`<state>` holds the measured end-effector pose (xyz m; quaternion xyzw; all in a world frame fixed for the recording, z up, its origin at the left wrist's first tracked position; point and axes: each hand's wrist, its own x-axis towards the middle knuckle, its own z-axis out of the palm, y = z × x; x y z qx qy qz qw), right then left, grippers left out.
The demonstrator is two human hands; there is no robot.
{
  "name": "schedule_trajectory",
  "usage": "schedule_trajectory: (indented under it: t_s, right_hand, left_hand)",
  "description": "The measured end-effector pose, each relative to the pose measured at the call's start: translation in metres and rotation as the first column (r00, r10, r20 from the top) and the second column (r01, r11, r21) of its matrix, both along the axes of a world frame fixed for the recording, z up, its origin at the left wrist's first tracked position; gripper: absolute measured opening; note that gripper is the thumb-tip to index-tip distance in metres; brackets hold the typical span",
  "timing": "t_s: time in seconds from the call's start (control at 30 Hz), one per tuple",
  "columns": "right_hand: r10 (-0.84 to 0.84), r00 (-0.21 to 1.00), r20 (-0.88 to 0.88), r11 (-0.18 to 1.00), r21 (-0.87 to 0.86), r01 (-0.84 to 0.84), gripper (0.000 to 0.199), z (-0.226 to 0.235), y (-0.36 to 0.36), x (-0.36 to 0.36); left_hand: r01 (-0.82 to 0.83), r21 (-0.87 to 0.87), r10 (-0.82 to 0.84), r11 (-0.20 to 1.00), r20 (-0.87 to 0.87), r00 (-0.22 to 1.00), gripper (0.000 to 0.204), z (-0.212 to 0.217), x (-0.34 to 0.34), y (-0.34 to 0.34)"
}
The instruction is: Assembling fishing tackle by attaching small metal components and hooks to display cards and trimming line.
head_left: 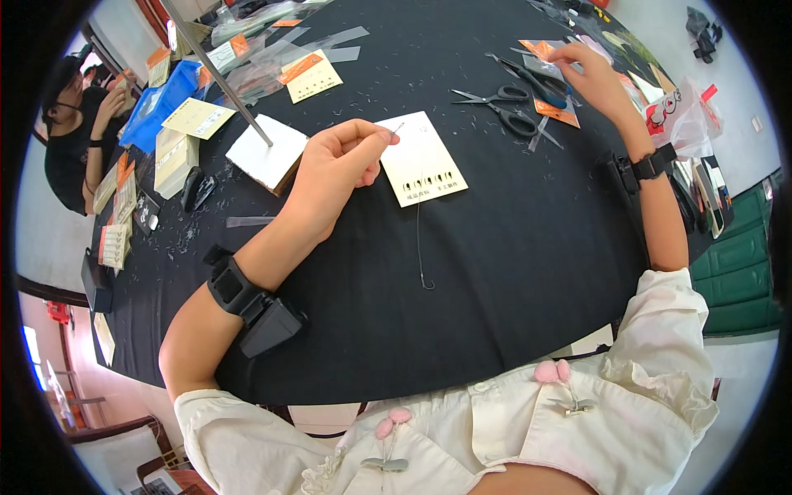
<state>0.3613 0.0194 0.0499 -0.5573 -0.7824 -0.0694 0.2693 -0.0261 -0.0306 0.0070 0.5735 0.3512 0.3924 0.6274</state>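
Observation:
My left hand (pixel 351 161) is closed in a pinch above a pale card, holding a thin line. A bit of bright metal shows at the fingertips. From the card the dark fishing line (pixel 419 239) hangs down to a small fish hook (pixel 427 284) over the black cloth. The pale card (pixel 425 148) lies flat with a row of small dark marks along its lower edge. At the far right, my right hand (pixel 587 73) reaches over an orange-and-clear packet (pixel 538 48), fingers bent and apart. Black-handled scissors (pixel 505 109) lie left of it; a second black-handled tool (pixel 540 82) lies under it.
A metal rod (pixel 219 78) stands in a white block (pixel 266 155) left of my left hand. Stacked cards (pixel 176 161), a blue tray (pixel 161 107) and a black stapler (pixel 195 190) fill the left. Another person (pixel 74 132) works there. A plastic bag (pixel 685 115) sits far right.

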Motion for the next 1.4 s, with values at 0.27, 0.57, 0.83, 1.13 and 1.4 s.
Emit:
schedule_trajectory:
  t_s: [0.27, 0.57, 0.83, 1.13, 1.4]
  right_hand:
    - [0.131, 0.982, 0.139, 0.942, -0.325, -0.079, 0.047, -0.004, -0.032, -0.061]
    - [0.117, 0.979, 0.165, 0.961, -0.268, -0.070, 0.045, 0.002, -0.033, -0.066]
    - [0.204, 0.884, -0.422, 0.920, -0.227, -0.321, 0.044, 0.020, -0.044, -0.086]
    - [0.298, 0.885, -0.358, 0.880, -0.257, -0.400, 0.025, -0.006, -0.083, -0.143]
    - [0.259, 0.921, -0.290, 0.898, -0.278, -0.340, 0.035, -0.016, -0.090, -0.153]
  left_hand:
    - [0.005, -0.002, -0.005, 1.000, 0.021, 1.000, 0.018, 0.001, 0.001, -0.001]
    - [0.001, 0.023, -0.001, 1.000, 0.001, 1.000, 0.019, 0.001, 0.002, -0.001]
    - [-0.009, 0.008, 0.009, 1.000, 0.007, 1.000, 0.021, 0.002, 0.002, -0.003]
    - [-0.036, 0.000, 0.036, 0.999, 0.018, 0.999, 0.021, 0.002, 0.003, -0.003]
    - [-0.051, -0.064, 0.056, 0.997, 0.069, 0.996, 0.025, 0.006, 0.004, -0.003]
